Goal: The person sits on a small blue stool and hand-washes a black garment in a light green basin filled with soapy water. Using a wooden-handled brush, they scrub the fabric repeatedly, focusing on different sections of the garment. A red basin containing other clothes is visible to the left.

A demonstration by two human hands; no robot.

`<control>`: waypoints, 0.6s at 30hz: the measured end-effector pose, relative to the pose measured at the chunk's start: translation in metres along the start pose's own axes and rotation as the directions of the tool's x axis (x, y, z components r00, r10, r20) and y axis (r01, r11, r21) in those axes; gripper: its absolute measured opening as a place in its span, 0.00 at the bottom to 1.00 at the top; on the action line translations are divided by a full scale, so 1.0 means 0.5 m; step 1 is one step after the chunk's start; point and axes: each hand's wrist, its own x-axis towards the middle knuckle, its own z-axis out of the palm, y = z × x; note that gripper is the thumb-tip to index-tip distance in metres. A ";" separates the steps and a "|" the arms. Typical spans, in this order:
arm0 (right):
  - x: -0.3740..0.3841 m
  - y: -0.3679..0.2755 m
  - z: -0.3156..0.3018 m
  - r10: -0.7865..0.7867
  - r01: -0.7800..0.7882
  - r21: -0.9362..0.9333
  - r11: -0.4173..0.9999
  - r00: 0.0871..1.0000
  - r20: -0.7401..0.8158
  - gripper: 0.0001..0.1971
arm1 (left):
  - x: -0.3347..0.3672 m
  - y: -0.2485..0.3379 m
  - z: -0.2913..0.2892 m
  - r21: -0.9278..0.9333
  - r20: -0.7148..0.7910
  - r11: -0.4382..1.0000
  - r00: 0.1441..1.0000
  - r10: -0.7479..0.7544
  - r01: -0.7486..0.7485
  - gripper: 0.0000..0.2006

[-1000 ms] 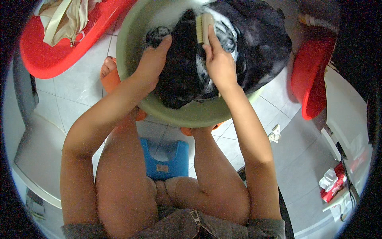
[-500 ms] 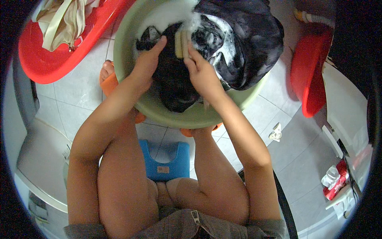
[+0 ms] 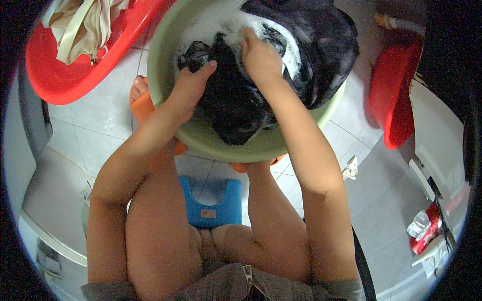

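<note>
A wide pale-green basin point(image 3: 159, 75) holds dark, wet cloth point(image 3: 231, 103) and white suds point(image 3: 208, 30). My left hand point(image 3: 193, 88) is at the basin's left side, closed on a fold of the black cloth with its thumb lying along the top. My right hand point(image 3: 262, 59) is over the soapy middle of the cloth, its back upward and fingers curled down. What lies under its fingers is hidden; the pale scrubbing brush does not show. To the right, a large bulge of black cloth point(image 3: 324, 55) rises against the rim.
A red basin point(image 3: 60, 90) with cream-coloured fabric point(image 3: 83, 32) stands at the upper left. Another red basin point(image 3: 394, 100) is at the right. A blue plastic stool point(image 3: 216, 213) sits between my legs. Crumpled white paper point(image 3: 350, 168) lies on the grey tiles.
My right hand has moved up and turned back-upward, and the brush seen in it earlier is out of sight. My left hand has shifted slightly down, onto the cloth.
</note>
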 end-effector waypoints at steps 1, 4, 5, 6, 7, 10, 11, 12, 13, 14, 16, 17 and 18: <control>0.001 0.003 0.007 0.004 -0.003 0.036 0.999 1.000 -0.029 0.16 | 0.005 0.000 -0.004 0.030 0.008 0.999 1.000 -0.027 0.027 0.17; -0.005 0.012 0.011 0.003 0.008 0.218 0.976 0.999 -0.053 0.17 | 0.001 -0.009 -0.001 0.090 -0.050 0.996 0.999 0.008 -0.003 0.18; -0.020 0.010 0.002 -0.019 0.004 0.293 0.956 0.999 0.047 0.18 | -0.001 -0.011 -0.003 0.106 -0.090 0.994 0.995 0.041 -0.032 0.18; -0.044 0.007 -0.011 -0.052 -0.005 0.367 0.930 0.988 0.147 0.20 | 0.002 -0.013 -0.011 0.119 -0.110 0.992 0.993 0.051 -0.037 0.19; -0.070 0.006 -0.024 -0.092 -0.023 0.436 0.900 0.966 0.242 0.21 | 0.006 -0.017 -0.023 0.133 -0.131 0.990 0.990 0.060 -0.042 0.19; -0.156 0.022 -0.074 -0.105 -0.067 0.450 0.891 0.933 0.345 0.24 | 0.019 -0.025 -0.048 0.283 -0.072 0.945 0.979 0.192 -0.164 0.22; -0.180 0.031 -0.086 -0.063 -0.084 0.433 0.898 0.947 0.315 0.24 | 0.021 -0.029 -0.052 0.348 -0.027 0.912 0.970 0.243 -0.219 0.23; -0.201 0.044 -0.096 -0.021 -0.104 0.417 0.903 0.958 0.284 0.24 | 0.017 -0.031 -0.052 0.467 -0.041 0.806 0.902 0.430 -0.364 0.24; -0.217 0.055 -0.102 0.020 -0.124 0.402 0.907 0.967 0.253 0.24 | 0.009 -0.033 -0.052 0.578 -0.028 0.662 0.799 0.601 -0.477 0.26; -0.230 0.068 -0.110 0.014 -0.090 0.420 0.903 0.983 0.181 0.24 | 0.001 -0.033 -0.045 0.671 0.018 0.486 0.667 0.744 -0.560 0.27; -0.243 0.086 -0.120 -0.003 -0.009 0.450 0.893 1.000 0.026 0.24 | -0.023 -0.003 -0.019 0.679 0.179 0.335 0.591 0.787 -0.653 0.31; -0.239 0.093 -0.118 0.051 -0.050 0.480 0.876 0.999 0.011 0.24 | -0.034 0.010 -0.005 0.679 0.252 0.257 0.546 0.799 -0.688 0.33; -0.229 0.096 -0.116 0.105 -0.090 0.509 0.856 0.994 -0.001 0.24 | -0.035 0.015 0.016 0.716 0.322 0.182 0.550 0.771 -0.674 0.30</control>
